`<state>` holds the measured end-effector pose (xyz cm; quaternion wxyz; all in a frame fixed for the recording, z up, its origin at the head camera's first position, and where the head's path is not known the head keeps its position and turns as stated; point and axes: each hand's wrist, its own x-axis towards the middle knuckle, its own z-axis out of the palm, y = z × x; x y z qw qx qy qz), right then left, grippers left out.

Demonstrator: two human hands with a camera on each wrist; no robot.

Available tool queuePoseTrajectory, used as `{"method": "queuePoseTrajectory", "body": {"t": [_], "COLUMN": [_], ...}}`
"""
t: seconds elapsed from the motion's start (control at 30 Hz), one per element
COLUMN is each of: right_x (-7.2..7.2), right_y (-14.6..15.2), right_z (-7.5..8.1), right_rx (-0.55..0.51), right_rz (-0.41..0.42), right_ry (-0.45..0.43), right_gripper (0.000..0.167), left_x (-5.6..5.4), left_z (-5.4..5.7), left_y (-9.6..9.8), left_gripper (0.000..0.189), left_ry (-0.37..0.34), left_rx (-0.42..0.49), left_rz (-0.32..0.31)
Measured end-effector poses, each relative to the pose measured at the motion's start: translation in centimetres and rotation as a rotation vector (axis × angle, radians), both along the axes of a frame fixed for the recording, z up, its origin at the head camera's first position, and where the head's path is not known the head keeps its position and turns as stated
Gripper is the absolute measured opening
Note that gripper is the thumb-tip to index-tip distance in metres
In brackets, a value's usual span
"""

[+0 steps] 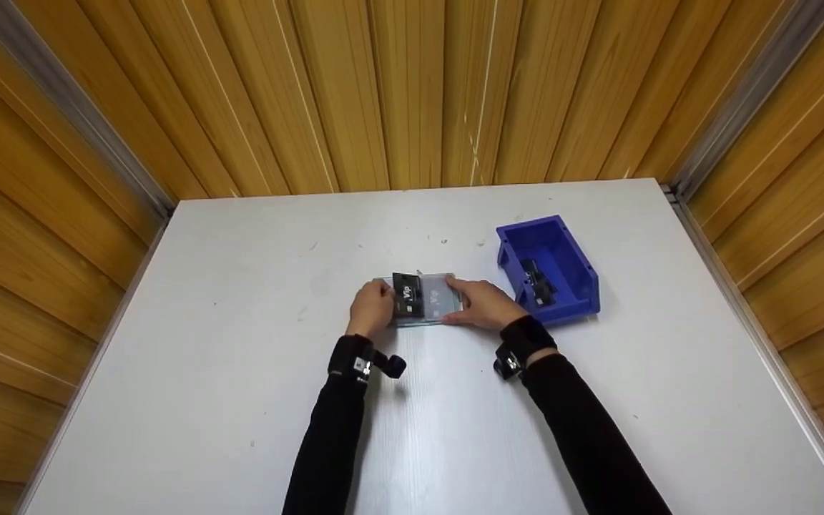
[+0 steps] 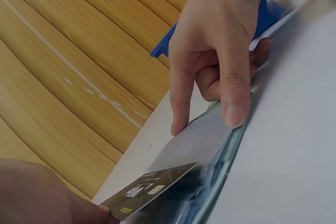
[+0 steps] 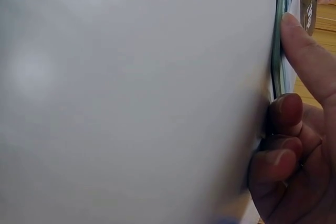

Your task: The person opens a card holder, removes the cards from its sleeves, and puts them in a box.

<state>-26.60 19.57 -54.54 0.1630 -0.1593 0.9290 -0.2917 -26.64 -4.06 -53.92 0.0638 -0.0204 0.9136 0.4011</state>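
An opened card holder [image 1: 438, 309] with clear, bluish-edged sleeves lies on the white table in the head view. My left hand [image 1: 371, 309] pinches a black VIP card [image 1: 406, 292] by its left edge, tilted over the holder's left part. In the left wrist view the card [image 2: 152, 188] slants above the sleeves, its far end close to them. My right hand [image 1: 487, 306] grips the holder's right part, thumb on the near edge and forefinger at the far edge, other fingers curled. Faint "Vip" lettering shows in the pale sleeve [image 1: 435, 295] between the hands.
A blue plastic bin [image 1: 575, 309] stands just beyond my right hand, with several black cards [image 1: 537, 282] inside. Yellow wood-patterned walls [image 1: 412, 93] enclose the white table [image 1: 254, 286] at the back and sides.
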Motion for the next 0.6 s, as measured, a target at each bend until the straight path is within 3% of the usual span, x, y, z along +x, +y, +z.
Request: {"method": "queuePoseTrajectory", "body": {"t": [0.23, 0.6], "right_x": [0.0, -0.2], "right_y": [-0.1, 0.0], "right_z": [0.1, -0.2], "right_rx": [0.006, 0.008], "right_rz": [-0.005, -0.015], "right_ry": [-0.007, -0.008], "right_gripper": [0.092, 0.093], "left_x": [-0.1, 0.3], "left_z": [0.5, 1.2], "left_y": [-0.8, 0.1], "left_gripper": [0.018, 0.018], "left_ry": [0.021, -0.002], "left_rx": [0.027, 0.243], "left_rz": [0.018, 0.024]}}
